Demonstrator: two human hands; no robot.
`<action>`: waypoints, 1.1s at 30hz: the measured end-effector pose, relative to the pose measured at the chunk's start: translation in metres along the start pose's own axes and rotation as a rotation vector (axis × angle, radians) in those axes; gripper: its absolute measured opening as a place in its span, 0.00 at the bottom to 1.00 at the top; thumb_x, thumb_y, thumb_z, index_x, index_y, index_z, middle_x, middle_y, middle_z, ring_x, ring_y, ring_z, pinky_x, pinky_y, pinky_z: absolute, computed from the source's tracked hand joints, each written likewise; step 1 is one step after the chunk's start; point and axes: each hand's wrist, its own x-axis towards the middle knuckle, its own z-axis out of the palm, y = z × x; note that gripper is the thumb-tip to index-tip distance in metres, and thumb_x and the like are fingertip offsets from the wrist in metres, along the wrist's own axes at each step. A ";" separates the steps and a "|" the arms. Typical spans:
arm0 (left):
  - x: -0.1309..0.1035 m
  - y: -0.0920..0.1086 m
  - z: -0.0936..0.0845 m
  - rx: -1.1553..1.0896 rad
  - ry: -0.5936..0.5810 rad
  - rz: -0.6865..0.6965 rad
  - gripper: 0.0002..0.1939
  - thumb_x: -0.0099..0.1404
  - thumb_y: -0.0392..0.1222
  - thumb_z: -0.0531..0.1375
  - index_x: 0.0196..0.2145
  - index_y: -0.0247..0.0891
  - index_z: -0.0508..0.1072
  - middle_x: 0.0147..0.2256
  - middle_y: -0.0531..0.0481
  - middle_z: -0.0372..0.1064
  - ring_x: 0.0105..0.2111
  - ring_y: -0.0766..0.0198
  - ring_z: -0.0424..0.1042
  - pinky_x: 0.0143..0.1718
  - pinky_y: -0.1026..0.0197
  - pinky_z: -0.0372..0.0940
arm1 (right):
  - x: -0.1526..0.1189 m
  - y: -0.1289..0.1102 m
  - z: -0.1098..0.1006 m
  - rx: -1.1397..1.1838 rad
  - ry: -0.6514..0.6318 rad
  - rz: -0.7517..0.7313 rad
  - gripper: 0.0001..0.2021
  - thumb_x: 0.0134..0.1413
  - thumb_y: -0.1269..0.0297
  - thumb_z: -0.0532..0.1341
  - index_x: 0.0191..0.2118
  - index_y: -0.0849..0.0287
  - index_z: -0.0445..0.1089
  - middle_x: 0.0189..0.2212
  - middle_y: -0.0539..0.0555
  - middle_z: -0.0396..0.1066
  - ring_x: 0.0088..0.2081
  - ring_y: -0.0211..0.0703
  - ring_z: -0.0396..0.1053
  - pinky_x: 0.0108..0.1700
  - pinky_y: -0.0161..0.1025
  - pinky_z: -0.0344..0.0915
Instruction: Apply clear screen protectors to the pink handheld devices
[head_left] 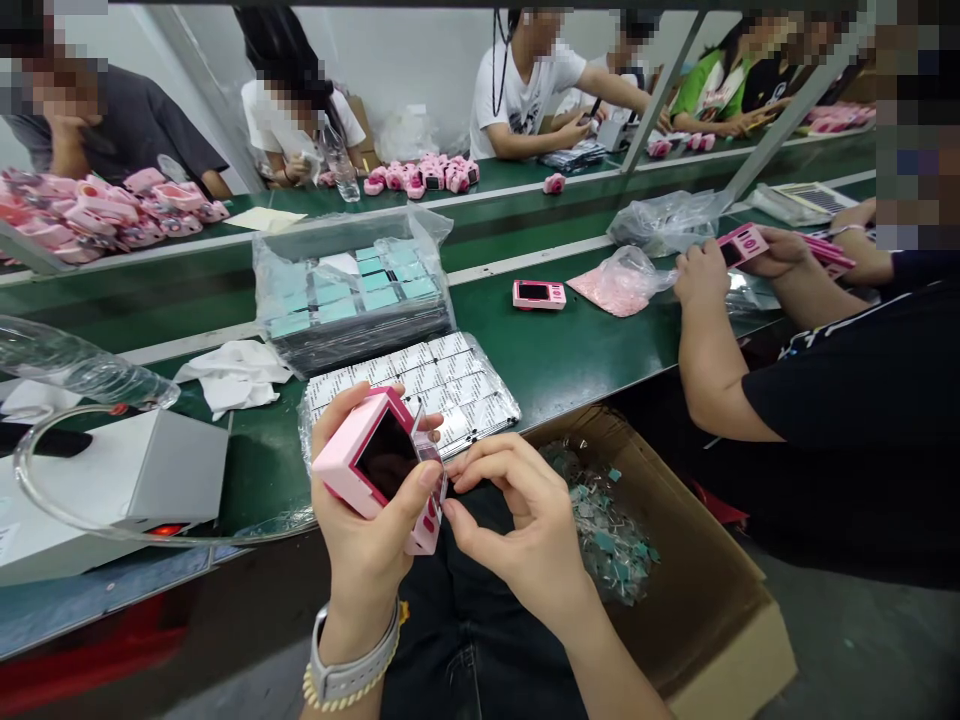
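A pink device [349, 455] with a dark screen and red buttons is tilted in my left hand [367, 530], whose fingers wrap round it, the thumb on its front near the buttons. A clear, thin panel [433, 455] stands at an angle off the device's front, beside the screen. My right hand [525, 520] pinches at the panel's lower right edge with thumb and fingertips. Behind the device lies a bagged stack of white printed pieces [480, 385] on the green bench.
Teal pieces sit in an open plastic bag [360, 290]. Left are a white box [150, 470], a tissue [236, 375] and a tube. A carton [720, 600] holds film scraps. Another pink device [538, 294] lies ahead. A person's hands [705, 270] work at right.
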 end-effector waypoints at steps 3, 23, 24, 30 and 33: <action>0.000 -0.001 0.000 0.008 0.008 -0.008 0.32 0.65 0.33 0.76 0.62 0.55 0.77 0.58 0.47 0.73 0.51 0.53 0.85 0.52 0.55 0.84 | -0.001 0.000 0.004 -0.048 0.049 -0.030 0.09 0.56 0.78 0.69 0.36 0.56 0.74 0.40 0.53 0.75 0.43 0.46 0.80 0.47 0.46 0.79; 0.006 -0.007 -0.011 0.000 -0.021 -0.032 0.32 0.64 0.31 0.76 0.62 0.54 0.79 0.57 0.47 0.76 0.48 0.51 0.86 0.46 0.58 0.85 | 0.006 0.006 -0.013 0.017 -0.188 -0.018 0.07 0.67 0.73 0.72 0.45 0.54 0.84 0.45 0.53 0.85 0.49 0.43 0.84 0.56 0.41 0.80; 0.005 -0.007 -0.011 -0.001 -0.021 -0.031 0.32 0.64 0.30 0.76 0.62 0.53 0.79 0.57 0.47 0.76 0.48 0.51 0.86 0.46 0.58 0.85 | 0.005 0.006 -0.013 0.010 -0.185 -0.022 0.07 0.67 0.73 0.72 0.45 0.54 0.84 0.45 0.53 0.85 0.49 0.43 0.84 0.56 0.41 0.80; 0.006 -0.008 -0.011 -0.009 -0.006 -0.045 0.32 0.63 0.31 0.76 0.62 0.53 0.79 0.57 0.47 0.76 0.48 0.51 0.86 0.46 0.57 0.85 | 0.004 0.004 -0.007 -0.085 -0.140 -0.074 0.10 0.64 0.77 0.69 0.45 0.55 0.80 0.45 0.54 0.81 0.48 0.42 0.81 0.54 0.41 0.78; 0.005 -0.009 -0.010 -0.013 0.001 -0.062 0.33 0.63 0.31 0.76 0.62 0.54 0.79 0.57 0.47 0.76 0.49 0.51 0.86 0.45 0.58 0.85 | 0.006 0.005 -0.002 -0.136 -0.126 -0.108 0.10 0.63 0.79 0.65 0.43 0.54 0.76 0.42 0.52 0.78 0.45 0.42 0.79 0.51 0.41 0.77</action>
